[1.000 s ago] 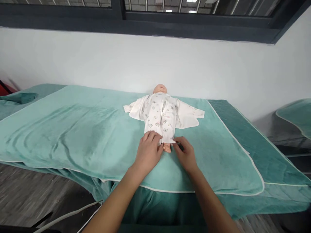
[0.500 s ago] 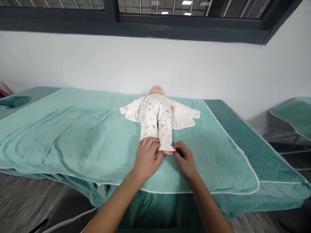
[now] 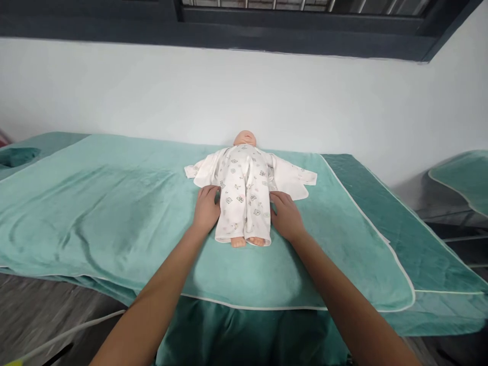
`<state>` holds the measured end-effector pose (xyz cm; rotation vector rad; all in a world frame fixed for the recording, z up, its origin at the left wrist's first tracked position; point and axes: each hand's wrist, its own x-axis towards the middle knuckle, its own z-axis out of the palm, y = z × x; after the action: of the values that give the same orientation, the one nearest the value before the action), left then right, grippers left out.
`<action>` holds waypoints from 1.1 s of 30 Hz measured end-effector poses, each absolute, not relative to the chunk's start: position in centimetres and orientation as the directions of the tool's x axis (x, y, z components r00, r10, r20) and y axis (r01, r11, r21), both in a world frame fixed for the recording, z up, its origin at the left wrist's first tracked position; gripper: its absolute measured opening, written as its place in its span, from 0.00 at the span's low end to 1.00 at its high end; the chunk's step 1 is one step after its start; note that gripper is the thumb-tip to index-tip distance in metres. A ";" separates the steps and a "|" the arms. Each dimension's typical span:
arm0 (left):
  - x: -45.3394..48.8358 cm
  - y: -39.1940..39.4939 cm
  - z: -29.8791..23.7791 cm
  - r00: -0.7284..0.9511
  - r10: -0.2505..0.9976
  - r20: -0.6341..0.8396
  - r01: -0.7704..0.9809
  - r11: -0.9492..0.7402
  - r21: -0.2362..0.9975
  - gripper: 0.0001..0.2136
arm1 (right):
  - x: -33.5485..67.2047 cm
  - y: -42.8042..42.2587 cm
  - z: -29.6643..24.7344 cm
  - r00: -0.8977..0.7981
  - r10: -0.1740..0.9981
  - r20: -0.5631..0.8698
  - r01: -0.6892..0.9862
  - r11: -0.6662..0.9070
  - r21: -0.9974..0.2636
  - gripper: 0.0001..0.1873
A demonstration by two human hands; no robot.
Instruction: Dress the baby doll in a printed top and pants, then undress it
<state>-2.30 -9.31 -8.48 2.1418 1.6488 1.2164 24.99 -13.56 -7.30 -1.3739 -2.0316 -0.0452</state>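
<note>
A baby doll point(image 3: 244, 194) in white printed pyjamas lies on its back on a light green towel point(image 3: 114, 203), head toward the wall and bare feet toward me. An open white jacket point(image 3: 293, 178) spreads out beneath its arms. My left hand point(image 3: 206, 207) rests against the doll's left-side hip, fingers together and flat on the trouser leg edge. My right hand point(image 3: 285, 215) lies the same way against the other hip. Neither hand grips anything that I can see.
The towel covers a long table draped in darker green cloth point(image 3: 404, 223) that stands against a white wall. A second green-covered surface point(image 3: 461, 178) shows at the right edge. A pale cable point(image 3: 68, 333) runs across the floor at lower left.
Both hands left the trouser cuffs at the doll's feet and moved up to its hips. The doll's two feet now show below the cuffs.
</note>
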 end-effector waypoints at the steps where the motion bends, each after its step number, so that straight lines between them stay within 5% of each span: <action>1: -2.2 -8.5 -8.4 0.086 0.866 0.492 0.768 -0.372 0.521 0.16 | 24.7 -12.8 -7.2 -0.267 0.815 0.514 0.837 0.460 -0.295 0.18; 7: -1.5 -6.1 -7.4 0.262 0.843 0.470 0.869 -0.418 0.266 0.08 | 23.8 -9.6 -6.8 -0.388 0.845 0.367 0.862 0.474 -0.180 0.11; 13: -1.4 -6.5 -7.1 0.241 0.809 0.535 0.890 -0.404 0.209 0.07 | 22.7 -8.4 -6.2 -0.360 0.857 0.370 0.894 0.430 -0.127 0.08; 22: -1.4 -6.1 -7.4 0.423 0.791 0.442 0.778 -0.567 0.270 0.10 | 23.2 -9.6 -6.5 -0.225 0.864 0.451 0.746 0.450 -0.491 0.11; 33: -1.4 -5.7 -7.7 0.334 0.862 0.382 0.849 -0.451 0.276 0.10 | 23.4 -9.7 -6.6 -0.194 0.844 0.500 0.671 0.486 -0.560 0.16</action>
<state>-1.42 -5.69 -7.70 2.5438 1.6319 0.7558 23.39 -9.74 -6.62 -1.2539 -1.9371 0.2760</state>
